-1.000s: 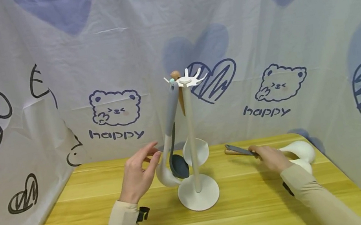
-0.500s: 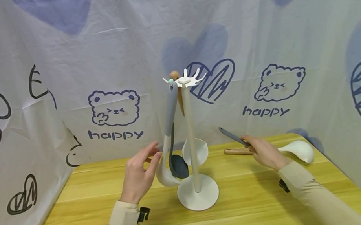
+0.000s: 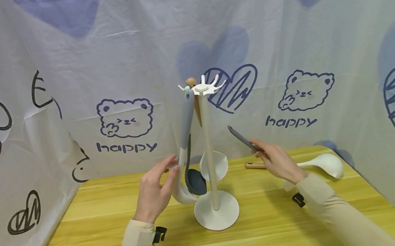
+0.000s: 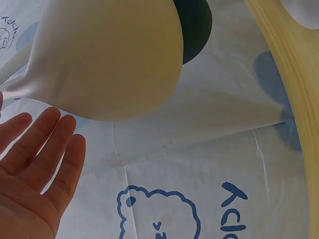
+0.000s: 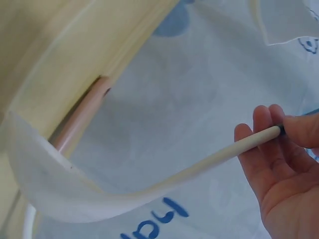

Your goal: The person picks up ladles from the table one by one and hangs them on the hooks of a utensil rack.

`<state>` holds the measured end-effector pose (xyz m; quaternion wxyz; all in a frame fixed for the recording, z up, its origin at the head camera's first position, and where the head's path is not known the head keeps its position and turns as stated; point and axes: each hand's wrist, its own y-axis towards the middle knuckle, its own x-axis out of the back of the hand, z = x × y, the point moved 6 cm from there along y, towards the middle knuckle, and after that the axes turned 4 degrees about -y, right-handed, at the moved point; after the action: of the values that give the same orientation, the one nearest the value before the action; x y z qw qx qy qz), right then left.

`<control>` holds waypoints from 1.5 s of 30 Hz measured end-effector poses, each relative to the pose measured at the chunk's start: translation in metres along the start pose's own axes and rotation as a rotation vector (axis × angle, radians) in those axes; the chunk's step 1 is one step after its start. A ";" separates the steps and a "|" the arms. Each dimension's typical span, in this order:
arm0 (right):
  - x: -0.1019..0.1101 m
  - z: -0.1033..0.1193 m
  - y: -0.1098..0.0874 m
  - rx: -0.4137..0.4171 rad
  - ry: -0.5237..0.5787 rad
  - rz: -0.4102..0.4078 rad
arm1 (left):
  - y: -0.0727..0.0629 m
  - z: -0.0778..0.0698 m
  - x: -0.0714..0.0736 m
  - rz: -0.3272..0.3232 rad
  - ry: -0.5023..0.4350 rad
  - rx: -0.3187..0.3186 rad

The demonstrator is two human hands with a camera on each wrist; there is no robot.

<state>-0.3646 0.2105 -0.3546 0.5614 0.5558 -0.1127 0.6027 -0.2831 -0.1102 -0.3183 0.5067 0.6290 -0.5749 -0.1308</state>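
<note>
My right hand pinches the grey handle of a ladle between thumb and fingers, with the handle tilted up toward the left. Its white bowl shows in the right wrist view but lies mostly behind my wrist in the head view. My left hand has its fingers spread beside another white ladle, which hangs by a grey handle from the utensil stand. In the left wrist view, those fingertips are right at the underside of that ladle's bowl.
A dark ladle and a white one also hang on the stand; bare hooks point right. A white ladle with a wooden handle lies on the wooden table, right. A printed cloth hangs behind.
My right hand has lifted the grey-handled ladle off the table and moved it left toward the stand; the wooden-handled ladle stayed lying. My left hand has barely moved.
</note>
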 end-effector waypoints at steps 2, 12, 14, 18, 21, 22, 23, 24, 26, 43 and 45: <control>0.003 0.006 0.002 0.002 0.026 -0.025 | 0.000 0.000 -0.001 0.002 -0.007 0.003; 0.027 0.036 0.019 0.026 0.225 -0.152 | 0.000 -0.001 -0.003 0.007 -0.013 -0.001; 0.031 0.041 0.022 0.020 0.250 -0.167 | 0.000 -0.002 -0.003 0.009 -0.013 0.000; 0.037 0.052 0.029 0.006 0.294 -0.187 | 0.000 -0.003 -0.003 0.008 -0.017 -0.002; 0.040 0.059 0.033 -0.002 0.330 -0.196 | 0.000 -0.003 -0.003 0.004 -0.019 -0.006; 0.040 0.061 0.035 -0.005 0.342 -0.199 | -0.001 -0.002 -0.003 0.003 -0.019 -0.008; 0.041 0.063 0.037 -0.005 0.353 -0.200 | -0.001 -0.002 -0.003 0.001 -0.021 -0.010; 0.042 0.065 0.039 -0.005 0.362 -0.203 | -0.001 -0.002 -0.003 -0.002 -0.024 -0.012; 0.044 0.068 0.043 -0.002 0.379 -0.212 | -0.001 -0.003 -0.003 -0.009 -0.028 -0.020; 0.054 0.083 0.060 0.001 0.453 -0.261 | 0.017 -0.012 0.015 -0.140 -0.013 -0.089; 0.055 0.082 0.062 -0.001 0.447 -0.269 | 0.025 -0.017 0.016 -0.143 -0.013 -0.112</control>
<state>-0.3558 0.1574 -0.2514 0.6478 0.4185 0.0889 0.6303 -0.2805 -0.1110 -0.2838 0.5269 0.6380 -0.5236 -0.2026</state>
